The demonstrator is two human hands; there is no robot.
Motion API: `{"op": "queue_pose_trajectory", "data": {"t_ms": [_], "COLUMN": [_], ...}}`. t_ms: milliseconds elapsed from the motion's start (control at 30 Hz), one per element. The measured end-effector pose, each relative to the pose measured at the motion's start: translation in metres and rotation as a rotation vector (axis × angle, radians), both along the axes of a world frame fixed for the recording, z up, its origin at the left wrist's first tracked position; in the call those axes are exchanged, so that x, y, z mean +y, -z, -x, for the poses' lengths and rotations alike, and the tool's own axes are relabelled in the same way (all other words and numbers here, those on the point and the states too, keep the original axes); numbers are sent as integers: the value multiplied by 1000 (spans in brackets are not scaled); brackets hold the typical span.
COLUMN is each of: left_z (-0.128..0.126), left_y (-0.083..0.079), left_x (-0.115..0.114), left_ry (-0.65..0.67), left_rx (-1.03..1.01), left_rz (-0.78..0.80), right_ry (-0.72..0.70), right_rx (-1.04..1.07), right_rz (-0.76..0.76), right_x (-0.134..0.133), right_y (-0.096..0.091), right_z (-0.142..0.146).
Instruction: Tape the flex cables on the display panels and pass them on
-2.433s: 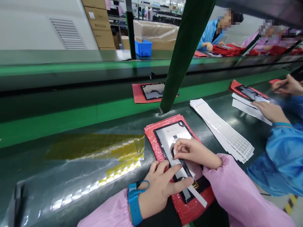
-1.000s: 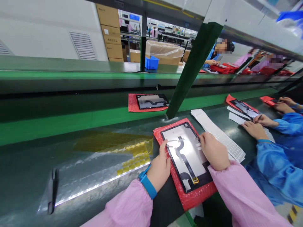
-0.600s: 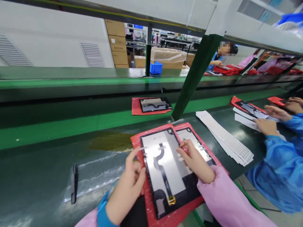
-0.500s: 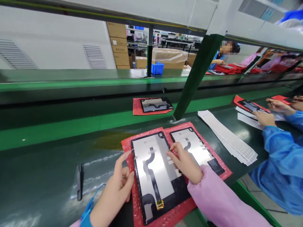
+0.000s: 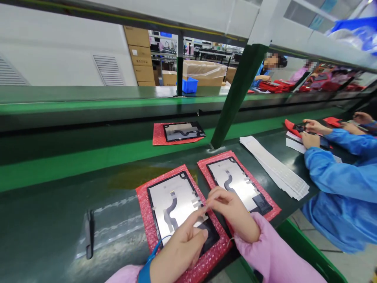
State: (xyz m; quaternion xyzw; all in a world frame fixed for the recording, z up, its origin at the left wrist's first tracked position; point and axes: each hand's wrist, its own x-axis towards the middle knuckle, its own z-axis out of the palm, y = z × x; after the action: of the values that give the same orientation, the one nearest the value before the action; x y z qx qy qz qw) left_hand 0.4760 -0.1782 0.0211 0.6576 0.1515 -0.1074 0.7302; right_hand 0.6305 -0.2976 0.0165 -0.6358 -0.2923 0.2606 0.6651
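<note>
Panel (image 5: 184,198) up front sits on red bubble wrap (image 5: 143,200) on the surface (image 5: 44,220); left hand (image 5: 179,247) pointing over it, right hand (image 5: 234,212) bunched by that fingertip, can't tell if either's gripping anything tbh.

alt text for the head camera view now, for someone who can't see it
A person's left hand and right hand, fingertips close together, are over a rectangular silver-and-black panel on red bubble wrap. A similar panel lies to its right, a slim black tool to its left.
</note>
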Motion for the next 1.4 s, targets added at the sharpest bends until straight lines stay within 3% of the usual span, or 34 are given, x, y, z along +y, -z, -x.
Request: {"op": "queue_pose_trajectory", "data": {"t_ms": [67,133,267,367,433,800,1067,1400], "left_z": [-13,-27,-54,-70,-78,-100,-113,-117], "left_y": [-1,-1,2,9,14,19,21,24], "left_x": [-5,-7,-15,-23,-27,-27,-32,-32], "left_ry": [60,121,230,305,340,447,495,501], "left_rx": [-42,-122,-296,-344,-349,-284,-269,-244], "left_rz": [-106,-323,-727,-979,-1061,-1215,-1331,-1248], "right_ry": [108,158,-41,-141,-166,-167,-146,-36], "right_rx": [-118,-250,-368,-360,-368,-509,-571,-569], "right_rz": [60,195,465,489,478,489,561,494], "right_x": [-20,-39,-57,-57,-57,-56,-54,-43], "right_y": [-9,-15,0,21,30,40,36,38], "right_z": [-32,-67,-117,-128,-129,-131,-127,-127]}}
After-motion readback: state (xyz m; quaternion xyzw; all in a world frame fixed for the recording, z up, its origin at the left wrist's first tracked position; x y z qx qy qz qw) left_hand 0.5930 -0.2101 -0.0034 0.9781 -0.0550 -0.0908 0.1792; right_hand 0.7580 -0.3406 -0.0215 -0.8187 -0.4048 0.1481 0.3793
